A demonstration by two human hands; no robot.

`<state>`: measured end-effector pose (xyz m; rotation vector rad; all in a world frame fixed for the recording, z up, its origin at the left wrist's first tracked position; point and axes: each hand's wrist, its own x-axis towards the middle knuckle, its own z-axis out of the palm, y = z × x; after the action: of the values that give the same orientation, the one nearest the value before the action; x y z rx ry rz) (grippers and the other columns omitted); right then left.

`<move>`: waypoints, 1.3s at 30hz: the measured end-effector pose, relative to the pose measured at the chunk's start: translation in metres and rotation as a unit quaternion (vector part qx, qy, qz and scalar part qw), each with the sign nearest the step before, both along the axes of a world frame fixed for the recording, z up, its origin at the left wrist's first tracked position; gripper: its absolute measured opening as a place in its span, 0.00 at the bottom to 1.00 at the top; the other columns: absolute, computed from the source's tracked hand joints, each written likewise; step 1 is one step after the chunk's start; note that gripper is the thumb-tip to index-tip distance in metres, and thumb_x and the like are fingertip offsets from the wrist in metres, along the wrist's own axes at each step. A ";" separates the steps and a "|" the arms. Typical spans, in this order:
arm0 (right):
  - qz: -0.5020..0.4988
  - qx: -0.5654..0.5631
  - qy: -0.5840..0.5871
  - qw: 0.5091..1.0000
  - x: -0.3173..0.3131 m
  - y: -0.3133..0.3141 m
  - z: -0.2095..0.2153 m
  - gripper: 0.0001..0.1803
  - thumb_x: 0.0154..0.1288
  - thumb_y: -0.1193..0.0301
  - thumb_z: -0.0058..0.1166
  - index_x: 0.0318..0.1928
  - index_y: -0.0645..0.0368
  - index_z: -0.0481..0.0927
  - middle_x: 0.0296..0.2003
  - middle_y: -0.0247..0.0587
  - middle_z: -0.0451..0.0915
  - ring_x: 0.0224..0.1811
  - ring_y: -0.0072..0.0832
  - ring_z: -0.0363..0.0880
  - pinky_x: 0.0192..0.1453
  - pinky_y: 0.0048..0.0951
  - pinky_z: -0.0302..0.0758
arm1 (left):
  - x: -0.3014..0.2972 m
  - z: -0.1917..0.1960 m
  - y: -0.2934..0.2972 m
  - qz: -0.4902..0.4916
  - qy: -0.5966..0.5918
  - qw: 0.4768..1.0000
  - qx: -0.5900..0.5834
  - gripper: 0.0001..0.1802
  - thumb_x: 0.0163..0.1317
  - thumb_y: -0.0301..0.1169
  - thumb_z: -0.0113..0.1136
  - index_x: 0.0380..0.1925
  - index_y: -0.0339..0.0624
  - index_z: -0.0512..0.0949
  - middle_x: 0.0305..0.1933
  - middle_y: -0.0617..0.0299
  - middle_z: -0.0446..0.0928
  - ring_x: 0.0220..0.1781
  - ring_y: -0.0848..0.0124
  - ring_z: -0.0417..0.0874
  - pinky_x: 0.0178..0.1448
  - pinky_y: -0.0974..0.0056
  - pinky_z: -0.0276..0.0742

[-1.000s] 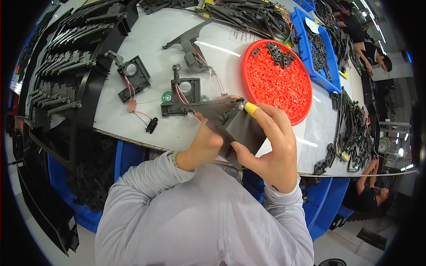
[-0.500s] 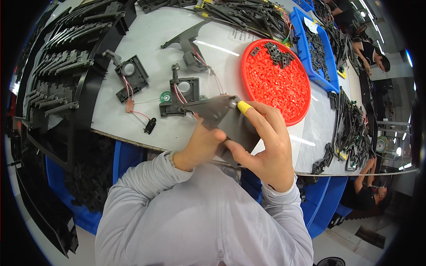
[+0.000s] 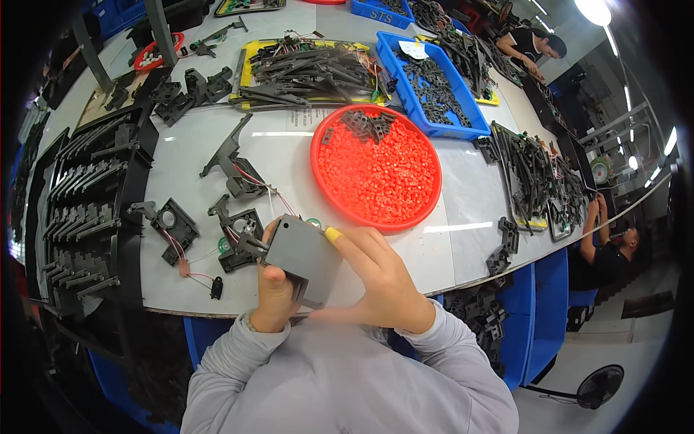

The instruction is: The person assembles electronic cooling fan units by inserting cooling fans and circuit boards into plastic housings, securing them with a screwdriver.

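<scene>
Nearest, the left hand (image 3: 273, 296) grips the grey housing (image 3: 302, 249) along its nine o'clock side, thumb on the near face. The right hand (image 3: 379, 282) is spread wide around it, a yellow finger wrap (image 3: 332, 234) at its one o'clock edge and the thumb blurred near its six o'clock end; whether both digits press, I cannot tell. The housing sits in front of the torso, over the near edge of the desk (image 3: 470, 192). It looks like light, stiff, smooth plastic, probably a bit slippery; the side edges seem the best hold. Boxy, it runs slightly longer from eleven to five o'clock, its flat, holed face tipped up toward the camera.

Beyond it, a wired bracket (image 3: 249, 223) lies at ten o'clock and a red basin (image 3: 437, 192) of small red pieces past one. Farther, a blue bin (image 3: 463, 133) stands at one.
</scene>
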<state>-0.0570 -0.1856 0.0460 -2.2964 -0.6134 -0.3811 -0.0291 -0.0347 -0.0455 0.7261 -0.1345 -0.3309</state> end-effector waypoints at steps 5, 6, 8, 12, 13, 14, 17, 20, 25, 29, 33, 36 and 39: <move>0.004 0.007 0.006 1.000 0.000 0.002 -0.002 0.48 0.31 0.59 0.76 0.52 0.74 0.69 0.43 0.54 0.73 0.42 0.44 0.72 0.46 0.38 0.72 | -0.003 -0.003 0.003 0.007 0.010 1.000 0.009 0.53 0.37 0.68 0.60 0.58 0.46 0.60 0.54 0.62 0.69 0.56 0.68 0.72 0.59 0.60 0.72; 0.005 0.003 0.006 1.000 0.000 0.002 -0.002 0.47 0.31 0.58 0.75 0.51 0.73 0.69 0.43 0.54 0.72 0.44 0.45 0.72 0.47 0.39 0.72 | -0.003 -0.001 0.004 0.002 0.003 1.000 0.016 0.53 0.38 0.69 0.59 0.58 0.45 0.60 0.54 0.61 0.69 0.56 0.67 0.72 0.59 0.59 0.72; 0.007 0.006 0.018 1.000 0.001 0.002 -0.002 0.46 0.31 0.58 0.75 0.50 0.73 0.68 0.44 0.54 0.71 0.45 0.46 0.71 0.48 0.40 0.72 | -0.003 0.002 0.004 -0.001 0.007 1.000 0.030 0.53 0.38 0.69 0.58 0.58 0.45 0.60 0.55 0.61 0.69 0.56 0.67 0.72 0.59 0.59 0.72; 0.004 0.016 0.023 1.000 0.004 -0.001 -0.001 0.47 0.30 0.58 0.75 0.50 0.73 0.68 0.43 0.53 0.71 0.43 0.44 0.70 0.46 0.39 0.71 | -0.001 0.006 0.002 0.007 0.000 0.998 0.056 0.53 0.40 0.72 0.53 0.58 0.42 0.61 0.54 0.59 0.69 0.56 0.67 0.73 0.58 0.60 0.73; 0.006 0.015 0.024 1.000 0.005 -0.002 -0.001 0.47 0.30 0.58 0.75 0.50 0.72 0.69 0.43 0.53 0.71 0.43 0.43 0.70 0.46 0.38 0.71 | 0.002 0.007 0.003 -0.005 -0.010 0.999 0.052 0.53 0.42 0.72 0.51 0.57 0.41 0.61 0.54 0.59 0.69 0.55 0.68 0.73 0.57 0.60 0.73; 0.006 0.014 0.024 1.000 0.006 -0.003 -0.003 0.47 0.29 0.58 0.75 0.50 0.72 0.69 0.42 0.52 0.71 0.43 0.43 0.70 0.46 0.37 0.71 | 0.002 0.007 0.004 -0.018 -0.020 0.999 0.047 0.52 0.43 0.73 0.50 0.57 0.40 0.62 0.53 0.59 0.70 0.54 0.68 0.74 0.56 0.61 0.74; -0.003 0.032 0.015 0.999 0.008 -0.001 -0.008 0.47 0.28 0.56 0.75 0.49 0.71 0.70 0.41 0.50 0.71 0.41 0.42 0.70 0.45 0.37 0.71 | 0.000 0.016 0.003 -0.018 0.004 0.997 0.069 0.51 0.44 0.74 0.47 0.54 0.39 0.64 0.50 0.59 0.71 0.50 0.69 0.75 0.53 0.63 0.75; -0.009 0.034 0.010 0.999 0.008 -0.001 -0.009 0.46 0.29 0.54 0.73 0.48 0.71 0.71 0.40 0.49 0.72 0.41 0.42 0.70 0.45 0.37 0.71 | -0.002 0.031 0.002 -0.029 0.026 0.994 0.106 0.51 0.43 0.75 0.46 0.51 0.38 0.65 0.47 0.59 0.73 0.46 0.70 0.76 0.49 0.63 0.76; -0.026 0.039 0.017 0.999 0.007 0.008 -0.008 0.45 0.28 0.54 0.72 0.48 0.70 0.72 0.40 0.49 0.72 0.41 0.41 0.70 0.46 0.37 0.71 | 0.000 0.029 0.001 -0.006 0.029 0.990 0.137 0.53 0.44 0.78 0.38 0.51 0.38 0.66 0.45 0.58 0.74 0.45 0.68 0.77 0.47 0.63 0.76; -0.040 0.052 -0.025 0.998 0.010 0.012 -0.014 0.45 0.28 0.53 0.75 0.46 0.70 0.72 0.40 0.49 0.73 0.40 0.41 0.71 0.44 0.35 0.70 | 0.002 0.024 0.000 0.016 0.096 0.995 0.013 0.47 0.51 0.73 0.42 0.51 0.39 0.67 0.46 0.57 0.73 0.46 0.66 0.77 0.48 0.61 0.77; -0.034 0.063 -0.011 0.997 0.010 0.012 -0.019 0.47 0.28 0.55 0.75 0.50 0.69 0.70 0.48 0.52 0.70 0.47 0.45 0.69 0.51 0.38 0.69 | 0.004 0.033 0.000 0.052 0.092 0.993 0.051 0.36 0.57 0.57 0.47 0.55 0.40 0.64 0.49 0.56 0.72 0.48 0.65 0.76 0.51 0.60 0.76; -0.029 0.063 -0.026 0.997 0.009 0.013 -0.021 0.49 0.30 0.55 0.75 0.53 0.69 0.68 0.52 0.52 0.68 0.52 0.47 0.68 0.54 0.39 0.67 | 0.012 0.034 0.008 0.021 0.052 0.998 0.017 0.34 0.54 0.50 0.48 0.57 0.40 0.63 0.53 0.51 0.70 0.50 0.61 0.76 0.53 0.58 0.75; -0.035 0.149 -0.011 0.988 0.006 0.009 -0.030 0.45 0.40 0.56 0.71 0.55 0.69 0.65 0.49 0.50 0.70 0.54 0.43 0.67 0.57 0.39 0.65 | 0.013 0.044 0.006 0.006 0.011 1.000 -0.013 0.36 0.51 0.50 0.49 0.58 0.41 0.62 0.58 0.46 0.67 0.55 0.55 0.73 0.56 0.54 0.73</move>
<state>-0.0510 -0.1771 0.0161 -2.0332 -0.4532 -0.4977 -0.0164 -0.0291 -0.0011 0.6978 -0.1136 -0.3249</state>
